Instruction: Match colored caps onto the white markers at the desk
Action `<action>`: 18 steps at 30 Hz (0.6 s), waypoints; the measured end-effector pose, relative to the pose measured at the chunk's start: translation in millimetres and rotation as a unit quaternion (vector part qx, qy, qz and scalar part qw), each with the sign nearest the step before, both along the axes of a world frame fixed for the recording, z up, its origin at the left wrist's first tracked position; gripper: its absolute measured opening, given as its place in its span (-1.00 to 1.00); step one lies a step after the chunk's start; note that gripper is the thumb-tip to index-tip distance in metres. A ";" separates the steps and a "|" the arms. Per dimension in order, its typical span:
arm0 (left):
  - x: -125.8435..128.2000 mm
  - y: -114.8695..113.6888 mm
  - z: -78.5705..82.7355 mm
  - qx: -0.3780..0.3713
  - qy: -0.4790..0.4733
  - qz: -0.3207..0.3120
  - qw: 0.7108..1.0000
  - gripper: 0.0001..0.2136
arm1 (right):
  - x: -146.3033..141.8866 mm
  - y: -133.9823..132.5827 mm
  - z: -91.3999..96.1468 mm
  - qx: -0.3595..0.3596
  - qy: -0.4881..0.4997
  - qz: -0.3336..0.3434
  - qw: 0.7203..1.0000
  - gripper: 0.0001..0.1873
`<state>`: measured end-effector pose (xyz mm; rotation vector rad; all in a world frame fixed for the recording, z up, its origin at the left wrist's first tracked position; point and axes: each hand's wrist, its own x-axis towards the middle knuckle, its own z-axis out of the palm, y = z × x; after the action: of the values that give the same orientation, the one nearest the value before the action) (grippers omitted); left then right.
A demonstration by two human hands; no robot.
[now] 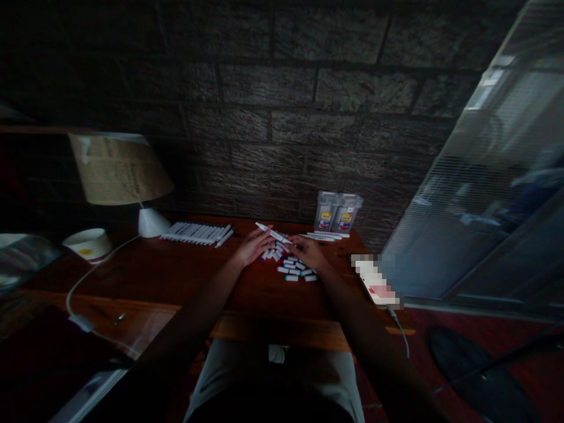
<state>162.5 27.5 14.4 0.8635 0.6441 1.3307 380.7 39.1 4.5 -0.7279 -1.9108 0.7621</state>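
A white marker [277, 235] is held slantwise above the desk, between my two hands. My left hand [254, 247] has its fingers closed round the marker's middle. At the marker's right end, the fingers of my right hand [308, 250] pinch it. Beneath and between the hands lies a loose pile of white marker caps [291, 270] with coloured ends. To the left, a row of white markers [194, 232] lies side by side. A few more markers [325, 236] lie behind my right hand.
Two clear plastic cases [337, 212] with labels stand at the back right. At the left are a table lamp [126, 170], its cord and a white bowl [88, 244]. A phone, blurred out [374, 281], lies on the right edge with a cable. Behind the desk [185, 276] rises a stone-block wall.
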 end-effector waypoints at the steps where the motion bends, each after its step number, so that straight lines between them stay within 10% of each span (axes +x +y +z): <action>1: -0.2 -0.3 0.1 0.000 0.003 -0.002 1.000 -0.71 | 0.1 -0.4 0.5 0.000 -0.004 -0.003 1.000 -0.67; 18: 1.6 -2.1 -2.6 0.015 0.033 -0.033 0.999 -0.68 | -2.2 2.1 -3.0 -0.012 0.014 0.030 0.999 -0.67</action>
<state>164.1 25.4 11.8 0.9489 0.6437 1.2596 378.5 41.2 1.5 -0.6744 -1.9084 0.8303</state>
